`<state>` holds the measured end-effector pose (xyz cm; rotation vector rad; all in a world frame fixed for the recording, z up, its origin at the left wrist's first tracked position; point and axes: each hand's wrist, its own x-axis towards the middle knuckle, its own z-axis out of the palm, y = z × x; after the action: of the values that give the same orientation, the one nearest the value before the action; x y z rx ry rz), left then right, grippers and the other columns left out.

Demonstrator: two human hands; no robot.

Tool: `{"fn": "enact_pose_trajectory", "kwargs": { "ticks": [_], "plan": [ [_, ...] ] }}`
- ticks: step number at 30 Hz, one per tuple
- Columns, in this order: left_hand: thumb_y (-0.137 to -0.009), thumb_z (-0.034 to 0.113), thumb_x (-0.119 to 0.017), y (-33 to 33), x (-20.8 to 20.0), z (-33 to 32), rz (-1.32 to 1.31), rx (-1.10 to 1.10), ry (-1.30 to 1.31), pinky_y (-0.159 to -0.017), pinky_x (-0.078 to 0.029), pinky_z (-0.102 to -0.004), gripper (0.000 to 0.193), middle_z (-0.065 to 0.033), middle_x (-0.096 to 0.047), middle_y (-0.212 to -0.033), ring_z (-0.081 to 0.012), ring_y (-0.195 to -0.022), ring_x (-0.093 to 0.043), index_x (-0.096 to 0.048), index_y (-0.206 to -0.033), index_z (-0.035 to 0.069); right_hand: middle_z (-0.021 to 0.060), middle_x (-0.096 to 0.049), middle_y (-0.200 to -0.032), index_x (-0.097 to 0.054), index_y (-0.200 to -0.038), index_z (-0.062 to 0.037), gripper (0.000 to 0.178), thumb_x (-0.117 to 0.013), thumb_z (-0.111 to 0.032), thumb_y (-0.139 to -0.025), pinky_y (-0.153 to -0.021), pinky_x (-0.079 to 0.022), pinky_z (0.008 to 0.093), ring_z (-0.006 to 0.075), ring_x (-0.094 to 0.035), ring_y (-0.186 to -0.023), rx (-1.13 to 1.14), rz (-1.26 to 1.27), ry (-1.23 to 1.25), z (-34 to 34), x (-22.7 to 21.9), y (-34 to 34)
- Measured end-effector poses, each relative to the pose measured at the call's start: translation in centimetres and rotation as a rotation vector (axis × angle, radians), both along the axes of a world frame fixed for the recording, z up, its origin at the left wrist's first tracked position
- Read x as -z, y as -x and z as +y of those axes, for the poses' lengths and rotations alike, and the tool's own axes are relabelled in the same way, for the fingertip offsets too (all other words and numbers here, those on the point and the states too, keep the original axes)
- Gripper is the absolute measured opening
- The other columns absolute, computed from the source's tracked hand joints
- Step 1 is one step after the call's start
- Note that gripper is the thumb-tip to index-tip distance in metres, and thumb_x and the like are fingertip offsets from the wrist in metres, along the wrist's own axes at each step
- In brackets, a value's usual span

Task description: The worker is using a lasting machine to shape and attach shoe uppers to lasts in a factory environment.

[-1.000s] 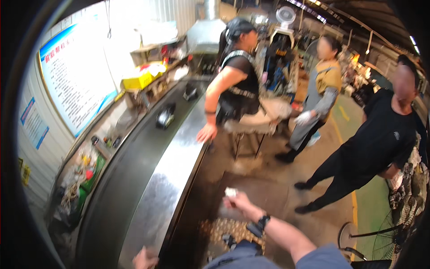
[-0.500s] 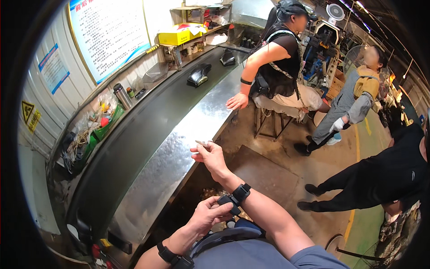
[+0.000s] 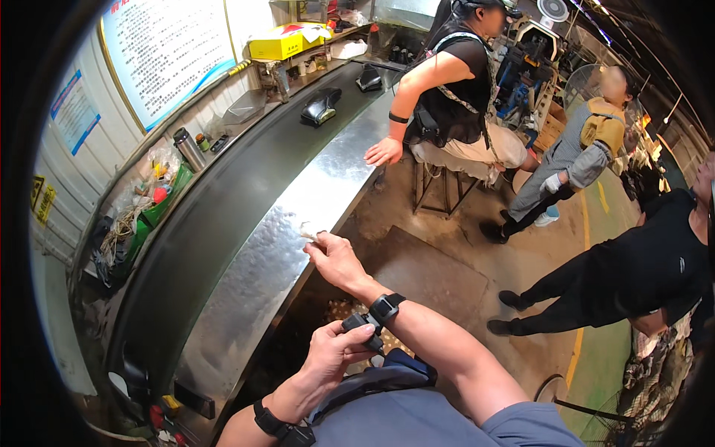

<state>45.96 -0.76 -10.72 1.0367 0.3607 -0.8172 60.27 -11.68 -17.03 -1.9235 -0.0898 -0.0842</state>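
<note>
Near the inner side of my right wrist, my left hand is closed around a small black box-shaped device. It sits against the black wrist strap on my right arm. Stretched over the edge of the shiny metal bench top, my right hand pinches a small light-coloured piece between thumb and fingers. The piece is too small and glare-washed to name. Another black strap circles my left wrist.
Two black shoe-like pieces lie on the dark belt beyond the bench top. A seated co-worker rests a hand on the metal. Two more people stand at the right. A steel flask and a green bin line the wall.
My right hand has turned slightly, and the piece in its fingers now looks paler. My left hand keeps hold of the black device. The whole view has shifted a little.
</note>
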Motion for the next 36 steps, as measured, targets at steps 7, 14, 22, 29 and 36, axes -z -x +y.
{"fn": "enact_pose_trajectory", "kwargs": {
  "ticks": [7, 14, 22, 29, 36],
  "plan": [
    [-0.089, 0.014, -0.075, -0.3, -0.1, 0.8, 0.052, -0.023, 0.063, -0.087, -0.06, -0.0432, 0.02, -0.0076, -0.071, -0.095, -0.0194, -0.087, -0.072, -0.066, -0.104, 0.003, 0.0256, -0.068, -0.081, -0.067, -0.107, 0.0031, 0.024, -0.062, -0.017, -0.095, -0.068, -0.052, 0.0416, 0.0348, -0.068, -0.071, -0.067, -0.125, 0.092, 0.4, -0.8, 1.1],
    [-0.089, 0.014, -0.076, -0.1, 0.2, 1.0, 0.066, -0.029, 0.062, -0.087, -0.06, -0.0433, 0.02, -0.0072, -0.071, -0.095, -0.0195, -0.088, -0.072, -0.066, -0.104, 0.004, 0.0263, -0.068, -0.082, -0.066, -0.108, 0.0029, 0.024, -0.062, -0.017, -0.095, -0.07, -0.053, 0.0433, 0.039, -0.069, -0.075, -0.088, -0.157, 0.158, 0.9, -0.2, 0.9],
    [-0.088, 0.013, -0.077, 0.0, 0.3, 1.1, 0.01, 0.004, 0.058, -0.088, -0.061, -0.0453, 0.025, -0.0082, -0.07, -0.098, -0.0177, -0.09, -0.071, -0.062, -0.106, 0.004, 0.0273, -0.068, -0.086, -0.066, -0.106, 0.0011, 0.024, -0.06, -0.019, -0.094, -0.076, -0.053, 0.0504, 0.0446, -0.068, -0.084, -0.14, -0.118, 0.184, 1.9, -2.3, 0.9],
    [-0.089, 0.01, -0.077, 0.1, 0.4, 0.8, -0.034, 0.033, 0.075, -0.088, -0.062, -0.0419, 0.028, -0.0099, -0.068, -0.099, -0.0195, -0.092, -0.071, -0.058, -0.107, 0.0, 0.0227, -0.067, -0.076, -0.068, -0.101, 0.0037, 0.023, -0.064, -0.018, -0.093, -0.067, -0.052, 0.0398, 0.0284, -0.068, -0.068, -0.164, -0.143, 0.071, 1.9, -2.3, 1.2],
    [-0.09, 0.012, -0.077, -0.4, 0.8, 1.3, -0.1, 0.091, 0.028, -0.088, -0.062, -0.042, 0.034, -0.0111, -0.069, -0.099, -0.0191, -0.088, -0.071, -0.056, -0.112, -0.002, 0.0139, -0.068, -0.076, -0.066, -0.097, 0.0059, 0.025, -0.065, -0.019, -0.094, -0.067, -0.051, 0.0362, 0.0163, -0.064, -0.072, -0.202, -0.115, -0.041, 2.3, -2.3, 0.8]
  ]
}}
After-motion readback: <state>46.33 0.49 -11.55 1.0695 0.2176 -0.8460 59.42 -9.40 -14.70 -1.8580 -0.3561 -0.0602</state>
